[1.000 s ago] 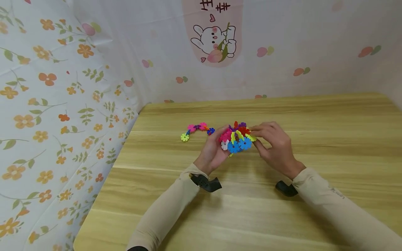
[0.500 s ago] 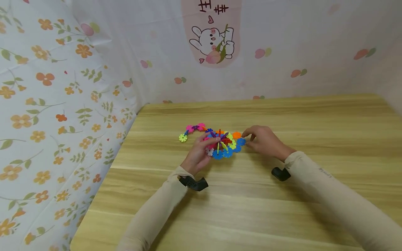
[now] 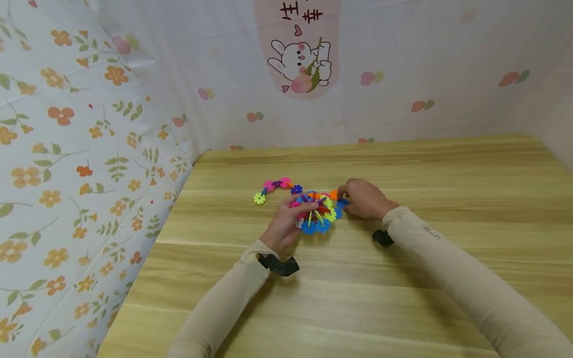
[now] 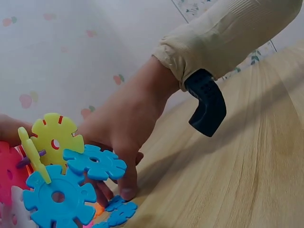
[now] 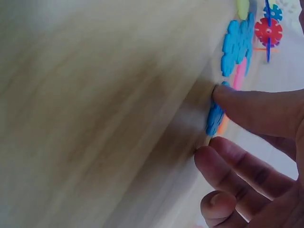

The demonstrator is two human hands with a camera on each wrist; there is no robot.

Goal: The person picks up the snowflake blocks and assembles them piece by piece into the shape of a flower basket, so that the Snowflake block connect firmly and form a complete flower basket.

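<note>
My left hand [image 3: 283, 224] grips a many-coloured cluster of notched snowflake discs [image 3: 323, 226], its thumb across the top. In the left wrist view the cluster shows blue discs [image 4: 59, 197], a yellow disc [image 4: 56, 138] and pink ones. Just right of it, my right hand [image 3: 364, 199] reaches down to loose blue snowflake discs [image 4: 122, 213] on the table. In the right wrist view the right thumb touches a blue disc [image 5: 216, 114], while the bent fingers rest beyond it with a gap between. An orange disc [image 3: 334, 194] lies beside the right fingertips.
A curved chain of linked snowflake discs [image 3: 268, 185], pink, purple, blue and yellow, lies behind the left hand on the wooden table [image 3: 250, 288]. Printed cloth [image 3: 215, 64] hangs behind the table and along its left side.
The left hand has moved left and down with the cluster, turning it. My right hand has left the cluster and come down onto the loose blue discs on the table.
</note>
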